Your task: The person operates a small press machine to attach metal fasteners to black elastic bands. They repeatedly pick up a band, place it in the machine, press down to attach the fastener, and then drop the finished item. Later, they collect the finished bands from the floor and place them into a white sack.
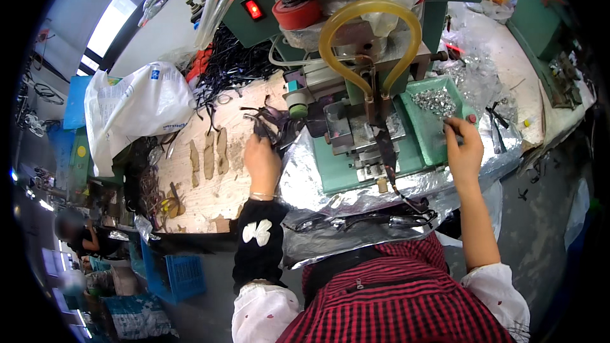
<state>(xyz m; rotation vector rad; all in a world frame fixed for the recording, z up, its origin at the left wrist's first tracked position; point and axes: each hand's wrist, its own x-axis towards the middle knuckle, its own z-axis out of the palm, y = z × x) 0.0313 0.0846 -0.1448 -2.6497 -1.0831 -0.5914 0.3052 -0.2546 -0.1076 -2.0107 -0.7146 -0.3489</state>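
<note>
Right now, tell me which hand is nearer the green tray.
Right: the right hand is at the right edge of the green tray; the left hand is well to its left.

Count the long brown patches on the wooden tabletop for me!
3, side by side on the wooden tabletop: left patch, middle patch, and right patch, nearest the left hand. Others may be hidden.

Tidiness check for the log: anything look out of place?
Mildly: loose dark strips lie outside the green tray, to its right, and the foil beside the machine base is crumpled. Nothing looks clearly damaged.
</note>
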